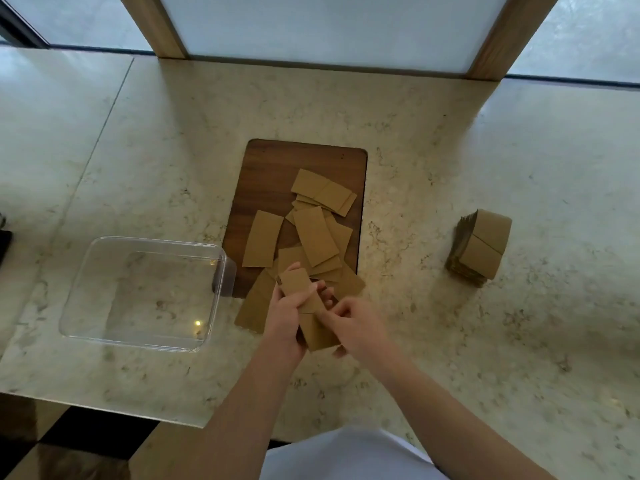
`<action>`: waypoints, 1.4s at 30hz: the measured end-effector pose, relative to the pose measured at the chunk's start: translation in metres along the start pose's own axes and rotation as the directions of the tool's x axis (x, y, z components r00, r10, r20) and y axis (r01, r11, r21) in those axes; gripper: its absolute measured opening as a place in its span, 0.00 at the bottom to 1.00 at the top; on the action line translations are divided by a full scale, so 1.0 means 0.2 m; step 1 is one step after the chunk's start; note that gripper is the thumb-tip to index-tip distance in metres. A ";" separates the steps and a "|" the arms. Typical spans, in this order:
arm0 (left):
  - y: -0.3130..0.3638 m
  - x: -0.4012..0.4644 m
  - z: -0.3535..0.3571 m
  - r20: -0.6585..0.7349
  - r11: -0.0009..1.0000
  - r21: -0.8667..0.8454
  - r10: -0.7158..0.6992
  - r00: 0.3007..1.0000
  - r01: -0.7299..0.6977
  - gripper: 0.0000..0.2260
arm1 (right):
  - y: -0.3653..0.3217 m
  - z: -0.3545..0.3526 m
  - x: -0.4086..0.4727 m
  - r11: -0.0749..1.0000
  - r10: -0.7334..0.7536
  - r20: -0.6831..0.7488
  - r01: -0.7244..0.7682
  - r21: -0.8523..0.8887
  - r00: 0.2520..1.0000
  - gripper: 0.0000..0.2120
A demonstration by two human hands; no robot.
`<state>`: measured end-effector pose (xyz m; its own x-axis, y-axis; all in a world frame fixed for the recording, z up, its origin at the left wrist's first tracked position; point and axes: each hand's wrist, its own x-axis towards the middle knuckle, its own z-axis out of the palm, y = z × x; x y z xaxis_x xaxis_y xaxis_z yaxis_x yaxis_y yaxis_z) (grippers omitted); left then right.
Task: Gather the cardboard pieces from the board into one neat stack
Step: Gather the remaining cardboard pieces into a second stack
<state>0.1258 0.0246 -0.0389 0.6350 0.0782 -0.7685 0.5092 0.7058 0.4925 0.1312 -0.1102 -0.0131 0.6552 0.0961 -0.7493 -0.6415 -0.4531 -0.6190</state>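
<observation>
Several brown cardboard pieces (pixel 314 235) lie scattered and overlapping on a dark wooden board (pixel 270 174) in the middle of the counter. One piece (pixel 254 306) hangs off the board's near left corner. My left hand (pixel 285 315) grips a small bunch of cardboard pieces (pixel 317 332) just in front of the board's near edge. My right hand (pixel 355 323) pinches the same bunch from the right side. The lower pieces in the bunch are partly hidden by my fingers.
A clear plastic tub (pixel 145 292) stands left of the board, touching its near left corner. A tall stack of cardboard pieces (pixel 479 249) sits on the marble counter (pixel 450 150) to the right. A wooden-framed window runs along the back edge.
</observation>
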 end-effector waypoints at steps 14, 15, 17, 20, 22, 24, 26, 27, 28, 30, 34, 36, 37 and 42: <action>0.13 0.01 -0.08 0.282 0.965 -0.203 -0.102 0.954 0.164 0.15 | -0.44 0.01 0.57 0.649 -0.320 -0.222 0.042 -0.760 0.921 0.34; 0.13 0.02 -0.09 0.280 0.964 -0.211 -0.102 0.955 0.165 0.15 | -0.45 0.02 0.58 0.677 -0.303 -0.220 0.047 -0.735 0.927 0.33; 0.13 0.02 -0.08 0.263 0.965 -0.200 -0.113 0.958 0.169 0.15 | -0.44 0.00 0.58 0.756 -0.264 -0.202 0.073 -0.650 0.943 0.25; 0.11 0.04 -0.11 0.202 0.963 -0.212 -0.120 0.972 0.163 0.18 | -0.42 -0.03 0.54 0.837 -0.252 -0.114 0.158 -0.525 0.961 0.14; 0.09 0.05 -0.13 0.156 0.968 -0.205 -0.112 0.981 0.143 0.17 | -0.39 -0.06 0.49 0.894 -0.269 -0.107 0.206 -0.397 0.957 0.12; 0.09 0.05 -0.12 0.133 0.976 -0.171 -0.112 0.985 0.134 0.14 | -0.36 -0.08 0.42 0.959 -0.249 -0.129 0.226 -0.169 0.960 0.09; 0.08 0.04 -0.09 0.141 0.988 -0.095 -0.107 0.984 0.121 0.17 | -0.34 -0.08 0.33 0.976 -0.206 -0.148 0.214 0.038 0.967 0.10; 0.07 0.02 -0.08 0.151 0.993 -0.045 -0.097 0.984 0.105 0.20 | -0.31 -0.07 0.28 0.976 -0.188 -0.151 0.202 0.082 0.971 0.13; 0.06 0.01 -0.06 0.161 0.996 0.009 -0.084 0.983 0.084 0.23 | -0.29 -0.05 0.23 0.976 -0.172 -0.151 0.189 0.109 0.973 0.17; 0.04 -0.01 -0.02 0.162 0.995 0.087 -0.065 0.985 0.052 0.23 | -0.23 -0.02 0.16 0.973 -0.119 -0.154 0.146 0.179 0.981 0.19; 0.05 -0.02 0.00 0.215 0.986 0.142 -0.120 0.969 0.091 0.20 | -0.13 -0.09 0.08 0.918 -0.116 -0.149 0.163 0.361 0.982 0.10; 0.07 -0.04 -0.02 0.273 0.960 0.253 -0.193 0.942 0.124 0.19 | -0.10 -0.17 0.06 0.890 -0.131 -0.185 0.197 0.411 0.974 0.09; 0.07 -0.05 -0.03 0.302 0.939 0.317 -0.235 0.924 0.136 0.19 | -0.09 -0.21 0.04 0.895 -0.144 -0.197 0.212 0.393 0.970 0.11; 0.05 -0.04 -0.01 0.282 0.964 0.266 -0.075 0.957 -0.002 0.20 | -0.04 -0.31 0.00 0.953 -0.153 -0.137 0.183 0.243 0.979 0.10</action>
<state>0.1248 0.0322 -0.0286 0.7328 -0.1768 -0.6571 0.6437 0.4931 0.5852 0.1599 -0.1613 0.0067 0.7941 0.0425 -0.6063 -0.5880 -0.1989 -0.7840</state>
